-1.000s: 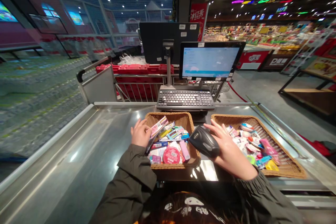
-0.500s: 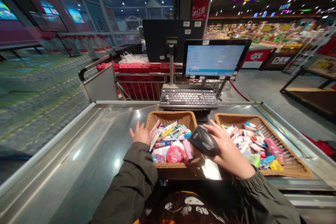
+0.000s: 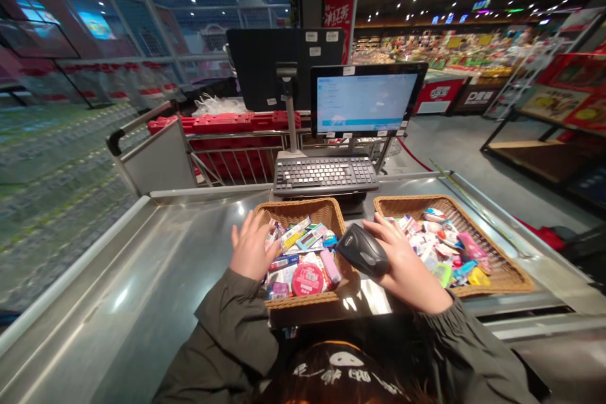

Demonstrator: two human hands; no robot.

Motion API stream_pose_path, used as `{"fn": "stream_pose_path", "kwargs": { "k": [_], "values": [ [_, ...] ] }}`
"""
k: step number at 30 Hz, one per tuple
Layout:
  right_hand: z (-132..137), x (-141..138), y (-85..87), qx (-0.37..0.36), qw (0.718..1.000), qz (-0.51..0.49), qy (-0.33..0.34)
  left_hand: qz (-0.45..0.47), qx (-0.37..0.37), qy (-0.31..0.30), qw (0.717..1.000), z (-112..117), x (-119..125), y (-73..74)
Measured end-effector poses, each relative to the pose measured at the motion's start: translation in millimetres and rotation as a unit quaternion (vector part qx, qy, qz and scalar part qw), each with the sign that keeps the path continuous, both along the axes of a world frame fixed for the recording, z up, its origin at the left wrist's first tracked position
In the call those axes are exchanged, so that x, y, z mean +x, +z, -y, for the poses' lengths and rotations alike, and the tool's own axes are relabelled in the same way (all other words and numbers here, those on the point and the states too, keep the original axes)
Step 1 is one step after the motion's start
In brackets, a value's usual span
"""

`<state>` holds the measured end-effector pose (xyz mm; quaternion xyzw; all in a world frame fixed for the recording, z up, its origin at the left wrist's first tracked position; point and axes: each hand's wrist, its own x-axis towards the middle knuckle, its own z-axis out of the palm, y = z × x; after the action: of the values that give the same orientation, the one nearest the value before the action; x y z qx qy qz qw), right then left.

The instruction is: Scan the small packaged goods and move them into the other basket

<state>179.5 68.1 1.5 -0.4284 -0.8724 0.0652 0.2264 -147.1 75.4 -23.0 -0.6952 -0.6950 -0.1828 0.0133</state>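
My right hand (image 3: pixel 409 268) is wrapped round a black handheld barcode scanner (image 3: pixel 362 251), which points left over the right edge of the left wicker basket (image 3: pixel 326 207). My left hand (image 3: pixel 250 246) hovers at that basket's left rim, fingers spread, with nothing seen in it; its palm side is hidden. Small packaged goods fill the basket: a round red tub (image 3: pixel 307 279), a pink tube-like pack (image 3: pixel 330 266), a yellow box (image 3: pixel 294 235) and a light-blue box (image 3: pixel 312 237). To the right of my right hand, a second wicker basket (image 3: pixel 509 274) holds small colourful packs.
Behind the baskets stand a black keyboard (image 3: pixel 326 174), a lit monitor (image 3: pixel 364 101) and the back of another screen (image 3: pixel 284 85). The steel counter (image 3: pixel 156 265) stretches left. A metal cart (image 3: pixel 237 158) with red crates stands beyond its far edge.
My left hand has turned and come back slightly, covering the long boxes at the basket's left side. The view has swung a little right. The scanner stays in my right hand.
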Motion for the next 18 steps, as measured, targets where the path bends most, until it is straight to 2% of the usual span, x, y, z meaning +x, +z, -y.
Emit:
{"fn": "stream_pose_path", "kwargs": {
  "k": [3, 7, 13, 18],
  "values": [
    [3.8, 11.4, 2.7, 0.006, 1.0, -0.005, -0.018, 0.02, 0.028, -0.055, 0.998, -3.2, 27.4, 12.8],
    [9.3, 41.3, 6.3, 0.028, 0.997, -0.009, -0.07, 0.032, 0.049, -0.133, 0.989, -13.2, 69.8, 20.7],
    [19.2, 106.4, 8.8, 0.065, 0.982, -0.021, -0.177, 0.022, 0.038, -0.25, 0.967, -35.6, 145.7, 22.8],
    [29.5, 159.4, 5.1, 0.065, 0.967, -0.031, -0.245, 0.019, 0.005, -0.353, 0.935, -53.5, 217.0, 17.2]
  ]
}}
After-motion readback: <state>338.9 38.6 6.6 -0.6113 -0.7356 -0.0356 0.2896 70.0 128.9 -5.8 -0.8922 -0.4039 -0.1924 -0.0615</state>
